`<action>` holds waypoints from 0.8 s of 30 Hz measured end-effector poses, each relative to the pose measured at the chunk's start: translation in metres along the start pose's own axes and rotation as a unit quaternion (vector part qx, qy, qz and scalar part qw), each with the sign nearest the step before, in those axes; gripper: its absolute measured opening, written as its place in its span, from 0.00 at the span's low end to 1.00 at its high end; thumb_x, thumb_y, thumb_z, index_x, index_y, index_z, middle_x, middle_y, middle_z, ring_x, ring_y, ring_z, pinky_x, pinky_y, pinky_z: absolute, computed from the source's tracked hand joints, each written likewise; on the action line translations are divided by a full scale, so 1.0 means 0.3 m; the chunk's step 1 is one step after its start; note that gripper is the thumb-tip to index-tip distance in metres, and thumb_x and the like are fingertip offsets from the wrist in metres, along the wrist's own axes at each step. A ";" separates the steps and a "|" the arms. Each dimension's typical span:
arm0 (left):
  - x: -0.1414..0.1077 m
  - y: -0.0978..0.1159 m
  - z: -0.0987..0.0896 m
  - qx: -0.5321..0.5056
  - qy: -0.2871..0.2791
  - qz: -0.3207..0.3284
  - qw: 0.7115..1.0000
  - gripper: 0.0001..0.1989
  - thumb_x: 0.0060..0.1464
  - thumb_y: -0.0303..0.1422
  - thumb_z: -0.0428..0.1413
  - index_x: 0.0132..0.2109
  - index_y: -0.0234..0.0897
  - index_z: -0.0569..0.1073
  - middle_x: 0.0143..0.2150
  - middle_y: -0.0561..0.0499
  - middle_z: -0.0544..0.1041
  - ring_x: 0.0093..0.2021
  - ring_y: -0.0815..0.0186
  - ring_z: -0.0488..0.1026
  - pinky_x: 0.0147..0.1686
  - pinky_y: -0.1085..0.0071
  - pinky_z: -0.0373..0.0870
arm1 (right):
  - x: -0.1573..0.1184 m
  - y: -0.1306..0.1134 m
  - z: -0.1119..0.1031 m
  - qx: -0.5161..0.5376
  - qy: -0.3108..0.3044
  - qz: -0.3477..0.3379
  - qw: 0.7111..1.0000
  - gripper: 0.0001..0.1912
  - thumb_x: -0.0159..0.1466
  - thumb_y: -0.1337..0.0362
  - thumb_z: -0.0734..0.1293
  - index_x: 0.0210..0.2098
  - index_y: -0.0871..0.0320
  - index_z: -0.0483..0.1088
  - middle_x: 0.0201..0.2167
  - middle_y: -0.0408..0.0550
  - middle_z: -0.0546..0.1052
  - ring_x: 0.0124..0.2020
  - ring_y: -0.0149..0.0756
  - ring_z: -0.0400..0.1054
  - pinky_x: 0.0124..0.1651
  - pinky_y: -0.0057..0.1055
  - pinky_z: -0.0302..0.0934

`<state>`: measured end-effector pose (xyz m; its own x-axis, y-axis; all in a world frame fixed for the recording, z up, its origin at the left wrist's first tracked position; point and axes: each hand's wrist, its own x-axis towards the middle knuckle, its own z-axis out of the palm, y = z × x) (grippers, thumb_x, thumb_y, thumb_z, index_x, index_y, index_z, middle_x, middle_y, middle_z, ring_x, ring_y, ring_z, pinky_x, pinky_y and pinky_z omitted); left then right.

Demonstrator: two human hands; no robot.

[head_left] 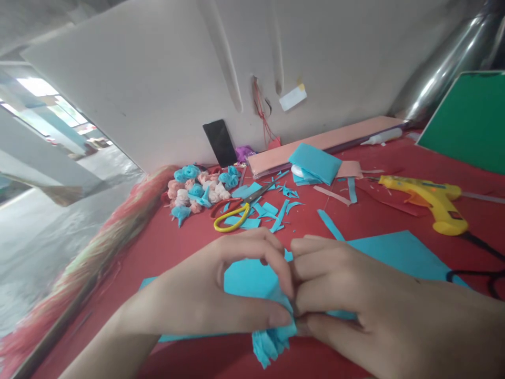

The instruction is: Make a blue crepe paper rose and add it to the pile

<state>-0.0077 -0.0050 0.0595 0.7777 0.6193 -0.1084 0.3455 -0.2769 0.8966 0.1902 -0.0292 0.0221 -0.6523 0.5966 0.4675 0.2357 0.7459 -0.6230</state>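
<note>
Between my two hands is a gathered, ruffled piece of blue crepe paper [270, 345]. My left hand [236, 289] pinches it between thumb and forefinger, its ruffled end hanging below the thumb. My right hand [343, 295] is closed against the other side of the bunch, fingertips meeting those of the left hand; what its fingertips grip is partly hidden. Beneath both hands lies a larger blue paper sheet [394, 252]. Past my left hand, scissors with yellow and red handles [248, 202] rest among blue paper scraps [270, 210].
Crumpled blue, pink and white paper flowers [197, 192] are heaped at the back left, near a phone [221, 142] leaning on the wall. A folded blue paper stack [315, 163] lies behind. A yellow glue gun [430, 197] and its black cord [481, 245] are on the right.
</note>
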 end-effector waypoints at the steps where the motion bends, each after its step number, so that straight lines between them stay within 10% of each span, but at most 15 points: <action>1: 0.004 -0.003 0.002 -0.003 -0.003 0.000 1.000 0.04 0.49 0.28 0.61 0.33 0.38 0.73 0.37 0.54 0.71 0.43 0.67 0.69 0.46 0.74 0.65 | 0.001 -0.003 -0.003 0.016 -0.011 0.019 1.000 0.09 0.56 0.77 0.68 0.23 0.59 0.73 0.31 0.41 0.77 0.35 0.26 0.70 0.41 0.17 0.63; 14: 0.013 -0.020 0.044 -0.032 0.046 0.018 0.998 0.07 0.46 0.21 0.61 0.31 0.38 0.74 0.37 0.55 0.70 0.41 0.70 0.68 0.45 0.77 0.63 | 0.000 -0.019 -0.016 0.144 -0.084 0.168 0.972 0.02 0.57 0.69 0.70 0.28 0.58 0.77 0.33 0.39 0.77 0.37 0.25 0.70 0.41 0.14 0.62; 21: 0.008 -0.007 0.020 -0.025 0.115 -0.023 0.993 0.06 0.52 0.31 0.59 0.29 0.37 0.70 0.31 0.57 0.70 0.35 0.71 0.67 0.38 0.78 0.64 | 0.002 -0.019 -0.030 0.156 -0.053 0.104 0.981 0.07 0.56 0.76 0.68 0.29 0.59 0.77 0.30 0.41 0.77 0.33 0.25 0.70 0.42 0.17 0.63; 24: -0.009 0.006 -0.012 -0.014 0.059 -0.028 0.998 0.06 0.53 0.32 0.58 0.28 0.37 0.72 0.31 0.55 0.72 0.34 0.71 0.69 0.37 0.77 0.65 | 0.004 -0.023 -0.038 0.174 -0.033 0.057 0.983 0.12 0.54 0.81 0.67 0.27 0.59 0.77 0.25 0.40 0.77 0.29 0.25 0.69 0.41 0.18 0.64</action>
<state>-0.0110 -0.0045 0.0629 0.6888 0.7166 -0.1093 0.3707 -0.2187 0.9026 0.1959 -0.0303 0.0340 -0.6839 0.6411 0.3483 0.0566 0.5226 -0.8507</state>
